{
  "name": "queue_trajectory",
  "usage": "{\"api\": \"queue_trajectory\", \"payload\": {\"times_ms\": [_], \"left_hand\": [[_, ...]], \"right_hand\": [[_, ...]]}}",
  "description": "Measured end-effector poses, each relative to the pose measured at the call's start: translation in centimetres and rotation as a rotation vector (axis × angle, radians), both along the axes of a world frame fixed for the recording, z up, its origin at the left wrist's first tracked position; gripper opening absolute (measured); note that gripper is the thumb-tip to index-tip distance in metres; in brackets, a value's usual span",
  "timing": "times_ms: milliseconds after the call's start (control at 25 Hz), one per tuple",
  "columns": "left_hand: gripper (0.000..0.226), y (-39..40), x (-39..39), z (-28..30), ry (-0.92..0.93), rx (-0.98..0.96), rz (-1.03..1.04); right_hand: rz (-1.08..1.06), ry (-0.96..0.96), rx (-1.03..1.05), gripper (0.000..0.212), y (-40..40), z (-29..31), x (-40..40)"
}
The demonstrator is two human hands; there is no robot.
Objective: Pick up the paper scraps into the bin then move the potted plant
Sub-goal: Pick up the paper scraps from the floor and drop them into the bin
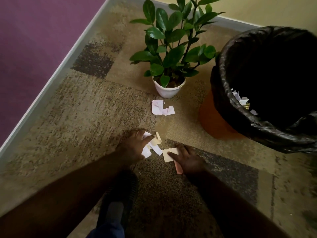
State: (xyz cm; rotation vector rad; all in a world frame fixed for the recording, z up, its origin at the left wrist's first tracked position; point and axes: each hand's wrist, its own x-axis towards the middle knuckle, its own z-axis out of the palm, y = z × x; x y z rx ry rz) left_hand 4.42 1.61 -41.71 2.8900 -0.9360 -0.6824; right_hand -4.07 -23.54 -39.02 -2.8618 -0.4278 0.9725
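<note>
My left hand [135, 145] is closed around a bunch of white and cream paper scraps [154, 145] on the carpet. My right hand [187, 158] presses a finger on a cream paper piece [169, 154], with a pink scrap [178, 168] under its palm. Two pale scraps [162, 108] lie further off, just in front of the potted plant [169, 89], a leafy green plant in a white pot. The orange bin [216, 121] with a black liner [257, 127] stands at the right and holds some scraps inside.
The patterned beige and brown carpet [96, 114] meets a grey skirting [56, 69] and a purple wall at the left, and a yellow wall at the back. My dark shoe [118, 200] is below my hands.
</note>
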Motion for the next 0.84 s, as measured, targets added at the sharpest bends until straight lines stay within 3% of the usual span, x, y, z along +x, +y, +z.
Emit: {"api": "queue_trajectory", "payload": {"times_ms": [240,440,560,720,840], "left_hand": [[0.072,-0.8,0.3,0.4,0.054,0.026,-0.02],[0.052,0.4,-0.7,0.3,0.099,-0.208,0.098],[0.043,0.7,-0.6,0.7,0.195,-0.3,0.234],[0.027,0.6,0.6,2.1,0.253,-0.289,0.355],[0.029,0.5,2.9,4.3,0.247,-0.216,0.385]], "right_hand": [[-0.095,0.017,0.04,0.044,1.2,-0.2,0.4],[0.04,0.021,-0.001,0.053,1.0,-0.6,0.4],[0.096,0.016,0.037,0.043,1.2,0.0,1.0],[0.055,0.089,-0.064,0.033,1.4,2.6,2.1],[0.0,0.21,-0.086,0.037,1.9,6.5,4.0]]}}
